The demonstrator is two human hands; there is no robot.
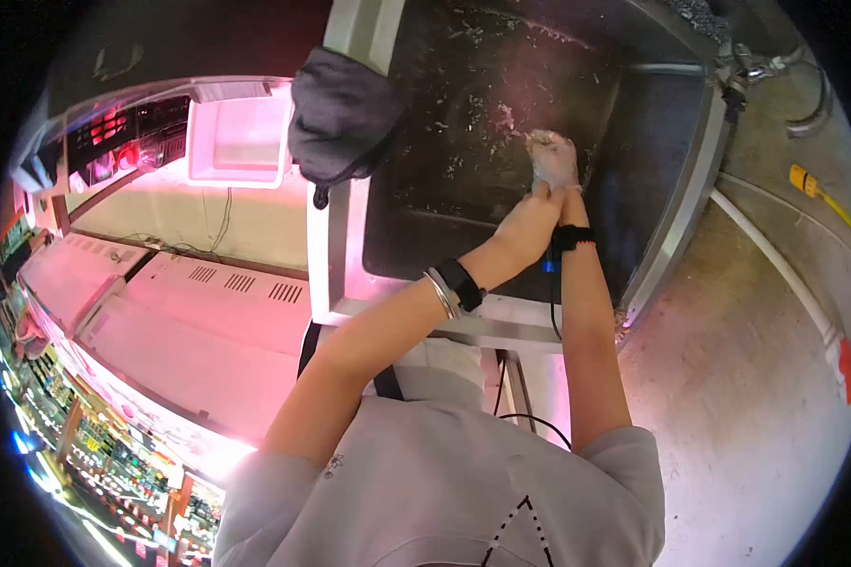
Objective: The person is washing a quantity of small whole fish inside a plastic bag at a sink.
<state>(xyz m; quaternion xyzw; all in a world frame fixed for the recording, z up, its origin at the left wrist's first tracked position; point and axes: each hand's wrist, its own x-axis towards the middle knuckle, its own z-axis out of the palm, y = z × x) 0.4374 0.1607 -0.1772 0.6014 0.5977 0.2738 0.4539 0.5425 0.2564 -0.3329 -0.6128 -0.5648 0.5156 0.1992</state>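
Note:
My two hands meet over a dark sink basin (463, 203) with a pale metal rim. My left hand (528, 225), with a silver bangle and a black band behind it, comes in from the left. Its fingers are curled in against the wrist of my right hand (553, 161), largely out of sight. The right hand is closed and has whitish wet streaks on it. A small pale bit shows at its fingertips, too small to name. White flecks and a pinkish patch (504, 118) lie on the basin floor beyond the hands.
A dark cloth (340, 118) hangs over the sink's left rim. Left of it stands a white tub (239, 142) under pink light, above a white vented unit (194, 293). On the right are a metal tap fitting (752, 66), a yellow connector (804, 180) and a white pipe (775, 260).

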